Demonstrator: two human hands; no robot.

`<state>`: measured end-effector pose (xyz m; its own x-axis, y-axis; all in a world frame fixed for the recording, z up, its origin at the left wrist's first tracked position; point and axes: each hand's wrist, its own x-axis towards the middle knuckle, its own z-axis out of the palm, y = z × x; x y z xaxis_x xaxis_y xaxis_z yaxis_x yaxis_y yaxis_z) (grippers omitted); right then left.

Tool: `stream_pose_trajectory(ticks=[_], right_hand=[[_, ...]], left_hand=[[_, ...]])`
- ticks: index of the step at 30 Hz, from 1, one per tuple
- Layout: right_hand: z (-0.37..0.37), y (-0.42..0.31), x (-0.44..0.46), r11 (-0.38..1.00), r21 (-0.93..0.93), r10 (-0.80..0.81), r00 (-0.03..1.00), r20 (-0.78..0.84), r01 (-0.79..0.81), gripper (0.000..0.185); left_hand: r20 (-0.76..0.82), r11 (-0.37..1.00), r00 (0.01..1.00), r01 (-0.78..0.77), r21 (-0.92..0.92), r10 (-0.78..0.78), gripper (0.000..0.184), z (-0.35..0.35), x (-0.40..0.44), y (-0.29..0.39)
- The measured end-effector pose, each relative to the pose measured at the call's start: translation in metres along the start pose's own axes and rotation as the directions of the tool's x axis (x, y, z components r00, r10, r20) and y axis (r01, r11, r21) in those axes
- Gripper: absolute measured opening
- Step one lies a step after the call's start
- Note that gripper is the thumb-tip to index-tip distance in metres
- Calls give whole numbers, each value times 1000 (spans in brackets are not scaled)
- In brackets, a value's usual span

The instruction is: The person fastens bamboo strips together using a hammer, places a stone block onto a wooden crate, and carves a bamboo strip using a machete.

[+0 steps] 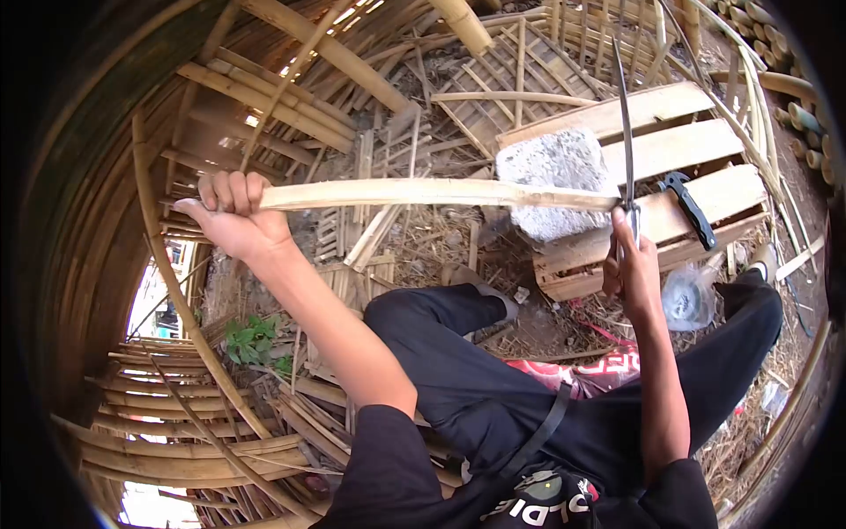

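Observation:
My left hand is closed round the left end of a long, pale bamboo strip, stretched nearly level across the view. The strip's right part passes over a rough grey stone block. At its right end, my right hand is wrapped round the handle of a long dark blade, which points up and away from me and meets the strip. Just right of that hand, a black folding knife lies on a wooden slatted crate.
Bamboo poles and slats stand at the upper left. Split bamboo pieces lie at the lower left near a green plant. A clear plastic bag rests beside the crate. Cut bamboo tubes are stacked at the right.

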<state>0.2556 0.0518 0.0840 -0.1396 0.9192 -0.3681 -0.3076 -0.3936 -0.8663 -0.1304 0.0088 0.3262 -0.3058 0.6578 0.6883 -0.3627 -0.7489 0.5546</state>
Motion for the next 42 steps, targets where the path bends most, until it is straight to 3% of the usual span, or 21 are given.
stream_pose_trajectory(ticks=[4,10,12,19,22,24,26,28,30,31,32,33,34,35,36,37,38,39,40,41,42], right_hand=[[-11,-2,3,990,140,-19,999,-38,24,42],[-28,13,22,993,119,3,976,-217,23,40],[-29,14,23,995,104,20,972,-234,4,39],[-38,4,16,991,123,-29,993,-115,44,39],[-40,-1,11,991,75,-101,992,-78,107,39],[-38,-3,5,989,107,-92,994,-53,98,35],[-34,-8,2,975,201,-91,995,-46,99,29],[-37,-8,0,964,246,-102,995,-9,101,21],[-43,-4,3,942,320,-113,994,6,106,18],[-46,-4,3,935,336,-120,993,11,109,16],[-47,-6,2,938,326,-128,992,8,119,16],[-47,-7,0,917,381,-135,991,10,121,16],[-48,-9,-1,891,436,-143,990,12,124,15],[-49,-7,0,893,426,-166,986,10,146,16],[-48,-7,0,889,434,-155,988,-13,145,14],[-47,-4,3,887,433,-169,985,-26,164,13],[-46,-1,6,884,432,-181,983,-40,181,12],[-42,2,7,875,439,-195,978,-67,205,10],[-40,2,5,879,432,-192,979,-62,200,10],[-37,0,2,874,431,-216,974,-66,223,11],[-32,-2,-1,866,436,-241,968,-70,247,11]], left_hand=[[-99,994,991,79,-75,-86,57,-48,-18,-41],[-369,983,912,154,-104,-182,63,-126,-26,-95],[-353,953,900,171,-250,-254,64,-153,-25,-104],[-293,884,890,207,-420,-348,67,-182,-17,-142],[-370,871,851,184,-455,-373,68,-169,-12,-152],[-523,945,788,249,-213,-325,72,-133,-11,-151],[-498,934,792,330,-138,-353,71,-128,-16,-156],[-515,860,739,510,6,-435,70,-137,-11,-169],[-421,821,765,565,76,-487,71,-150,-17,-180],[-513,645,714,680,348,-477,70,-129,-24,-185],[-599,380,676,737,559,-430,69,-116,-27,-189],[-492,190,821,553,811,-291,84,-97,-40,-195],[-352,-171,927,329,929,-128,102,-78,-53,-201],[-200,-498,979,190,846,33,121,-58,-65,-208],[91,-363,994,-105,926,-56,108,-18,-79,-201],[165,113,915,-133,985,-367,91,41,-85,-183],[370,344,814,-225,911,-447,77,63,-98,-191],[491,169,744,-469,867,-454,68,90,-120,-191],[611,147,618,-634,760,-494,63,109,-134,-189],[663,106,560,-719,686,-496,49,116,-148,-202],[658,100,563,-717,690,-501,49,113,-156,-208]])
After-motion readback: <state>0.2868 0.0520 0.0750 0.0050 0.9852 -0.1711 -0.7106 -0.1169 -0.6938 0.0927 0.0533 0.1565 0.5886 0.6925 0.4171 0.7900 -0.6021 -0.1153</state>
